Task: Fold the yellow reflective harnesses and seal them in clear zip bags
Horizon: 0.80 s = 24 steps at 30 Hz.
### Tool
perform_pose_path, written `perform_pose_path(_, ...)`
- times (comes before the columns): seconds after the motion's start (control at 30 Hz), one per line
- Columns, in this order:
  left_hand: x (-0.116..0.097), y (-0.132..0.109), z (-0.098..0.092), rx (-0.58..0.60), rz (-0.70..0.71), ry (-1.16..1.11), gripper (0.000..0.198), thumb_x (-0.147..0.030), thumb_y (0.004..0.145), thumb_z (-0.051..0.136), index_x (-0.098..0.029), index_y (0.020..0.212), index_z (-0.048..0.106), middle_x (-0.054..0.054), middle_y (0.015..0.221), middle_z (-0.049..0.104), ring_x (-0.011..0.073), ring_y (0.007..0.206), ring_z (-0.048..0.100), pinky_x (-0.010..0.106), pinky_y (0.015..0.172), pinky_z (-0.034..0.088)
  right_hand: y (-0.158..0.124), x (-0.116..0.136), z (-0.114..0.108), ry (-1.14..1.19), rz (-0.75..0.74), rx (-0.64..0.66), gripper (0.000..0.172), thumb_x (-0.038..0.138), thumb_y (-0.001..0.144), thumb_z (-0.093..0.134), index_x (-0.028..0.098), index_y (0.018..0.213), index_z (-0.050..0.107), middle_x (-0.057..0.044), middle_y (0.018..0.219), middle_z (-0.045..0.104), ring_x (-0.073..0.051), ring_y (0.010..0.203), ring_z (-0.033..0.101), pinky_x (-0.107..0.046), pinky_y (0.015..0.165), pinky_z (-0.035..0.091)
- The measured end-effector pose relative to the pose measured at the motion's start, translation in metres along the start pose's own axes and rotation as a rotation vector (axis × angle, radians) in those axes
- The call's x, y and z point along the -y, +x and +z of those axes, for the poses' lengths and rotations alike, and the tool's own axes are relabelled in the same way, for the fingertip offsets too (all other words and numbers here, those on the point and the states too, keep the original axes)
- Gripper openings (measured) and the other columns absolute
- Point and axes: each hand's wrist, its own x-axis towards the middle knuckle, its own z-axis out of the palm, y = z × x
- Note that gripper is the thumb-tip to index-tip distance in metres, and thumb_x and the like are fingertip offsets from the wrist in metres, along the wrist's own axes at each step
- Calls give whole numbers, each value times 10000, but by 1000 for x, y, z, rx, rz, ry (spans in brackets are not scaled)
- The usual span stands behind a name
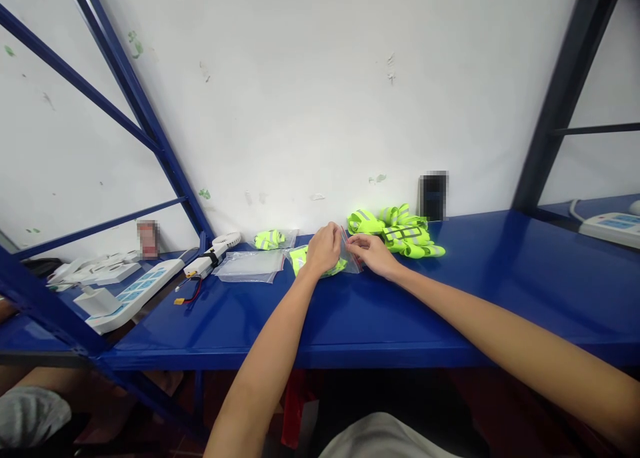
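Observation:
Between my two hands lies a clear zip bag point(353, 261) holding a folded neon-yellow reflective strap point(300, 259). Its opening edge, with a thin red line, points to the right. My left hand point(325, 246) is closed on the bag near that edge, its fingertips partly hidden by the back of the hand. With fingers pinched, my right hand point(373, 253) grips the edge of the same bag. Just behind my right hand, a loose pile of neon-yellow reflective straps point(407, 231) rests on the blue table point(450, 298).
Flat clear bags point(250, 265) lie left of my hands, and a bagged yellow strap point(270, 239) sits behind them. Further left are a white handheld fan point(205, 261), a connector with wires point(187, 299) and a power strip point(137, 295). A dark phone-like object point(433, 198) leans against the wall.

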Motion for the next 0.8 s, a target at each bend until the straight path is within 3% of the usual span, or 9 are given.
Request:
perform_pose_path(0.27,-2,-1,-1,11,2,8,202,-305,993,314,-221,946,492,47,885,631,198,871,591,317,760,415,4,-7,5,-176,-74,-48,258,423,824,547,178,760,595,-6,658,585,-151,594,500,-274,577,407)
perform_pose_path(0.43,-1,-1,0,-7,30,-43,183,-290,985,336,-222,929,496,45,880,636,199,853,585,318,754,418,7,-1,6,-120,-106,-26,287,444,850,526,172,830,615,-19,720,617,-164,646,534,-279,618,429)
perform_pose_path(0.6,-2,-1,0,-16,23,-56,185,-290,977,354,-220,890,501,30,852,635,179,813,579,296,736,407,13,1,8,-218,-176,-37,283,410,880,482,172,782,598,-25,736,609,-165,682,526,-282,656,419)
perform_pose_path(0.8,-5,-2,-5,0,25,-100,186,-285,959,394,-215,851,527,11,801,625,161,756,562,274,707,403,10,3,4,-132,-194,-26,262,402,872,525,176,935,641,-14,768,635,-162,684,544,-274,667,429)
